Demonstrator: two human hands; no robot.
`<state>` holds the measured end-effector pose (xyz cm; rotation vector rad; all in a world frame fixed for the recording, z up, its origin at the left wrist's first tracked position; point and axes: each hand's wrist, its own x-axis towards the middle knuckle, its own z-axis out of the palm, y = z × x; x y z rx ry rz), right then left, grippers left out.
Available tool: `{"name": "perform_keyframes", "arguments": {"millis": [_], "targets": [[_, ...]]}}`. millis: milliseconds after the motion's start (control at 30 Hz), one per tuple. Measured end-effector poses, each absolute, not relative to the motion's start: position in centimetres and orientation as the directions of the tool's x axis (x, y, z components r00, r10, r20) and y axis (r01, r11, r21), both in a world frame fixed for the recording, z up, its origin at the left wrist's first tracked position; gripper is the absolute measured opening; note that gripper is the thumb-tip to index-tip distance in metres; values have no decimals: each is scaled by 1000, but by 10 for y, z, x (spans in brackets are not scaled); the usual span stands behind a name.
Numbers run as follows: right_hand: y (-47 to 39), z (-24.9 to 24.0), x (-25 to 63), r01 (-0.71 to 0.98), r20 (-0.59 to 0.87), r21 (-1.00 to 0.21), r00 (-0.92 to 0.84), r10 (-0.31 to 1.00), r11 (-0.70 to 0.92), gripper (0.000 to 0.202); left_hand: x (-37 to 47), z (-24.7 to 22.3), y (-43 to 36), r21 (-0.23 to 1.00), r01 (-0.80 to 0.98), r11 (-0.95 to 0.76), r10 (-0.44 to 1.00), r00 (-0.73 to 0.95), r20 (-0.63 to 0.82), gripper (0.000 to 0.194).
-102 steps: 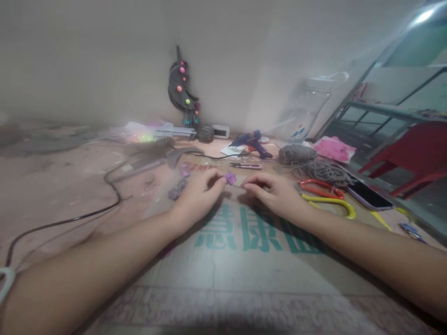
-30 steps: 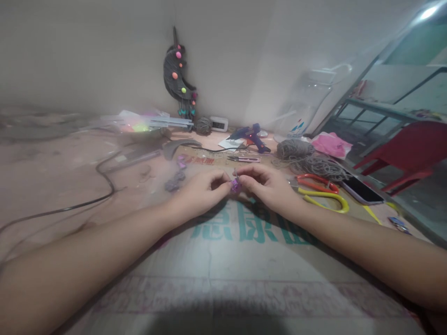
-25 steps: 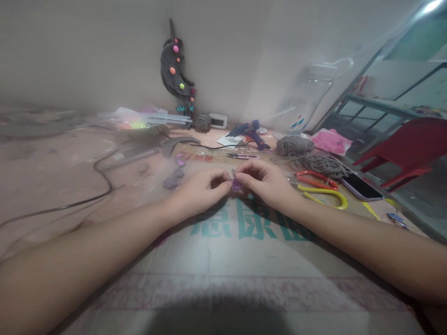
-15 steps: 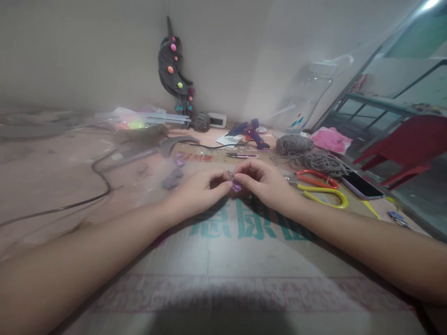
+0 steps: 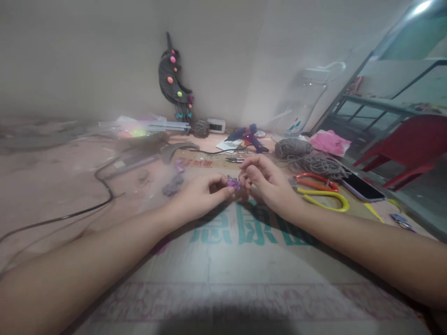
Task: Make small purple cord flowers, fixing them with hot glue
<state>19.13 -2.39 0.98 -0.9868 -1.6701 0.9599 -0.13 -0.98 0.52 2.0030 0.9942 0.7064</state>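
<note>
A small purple and grey piece (image 5: 233, 183), too small to make out in detail, is pinched between the thumb and fingers of my left hand (image 5: 206, 193). Just to its right is my right hand (image 5: 263, 181), its fingers loosely bent and apart, with nothing visible in them. Both hands hover over a cardboard sheet (image 5: 209, 260) with green and red print. Left of my hands lie small purple and grey pieces (image 5: 172, 184), blurred. Scissors with red and yellow handles (image 5: 323, 197) lie beside my right forearm, their blades hidden by my hand.
Behind my hands are small snips (image 5: 234, 160), a blue glue gun (image 5: 246, 136) and a small digital clock (image 5: 216, 125). Grey yarn (image 5: 295, 149), a phone (image 5: 363, 186) and a clear jug (image 5: 303, 107) are at right. A grey crescent ornament (image 5: 171, 79) hangs on the wall. A cable (image 5: 104, 186) crosses the left.
My right hand has let go of the small piece and moved slightly right, its fingers loosening. The piece stays in my left hand and is turned differently. The view has tilted slightly up.
</note>
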Motion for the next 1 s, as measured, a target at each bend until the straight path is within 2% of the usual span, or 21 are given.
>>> {"name": "perform_keyframes", "arguments": {"millis": [100,267,667,867,1000], "targets": [[-21,10,193,183,244,-938,-261,934,296,30,-1,6,-9,849,375,-372,847,511,145,29],[-21,14,191,295,103,-936,-294,950,192,23,-2,8,-8,861,352,-368,860,481,171,28],[-23,14,187,319,115,-927,-256,960,196,19,-3,6,-8,844,383,-376,858,487,162,27],[-24,15,187,325,131,-922,-253,959,212,20,-3,5,-9,868,336,-365,838,524,149,26],[-23,14,189,333,142,-916,-247,959,222,23,-3,6,-8,862,339,-376,852,492,179,32]]}}
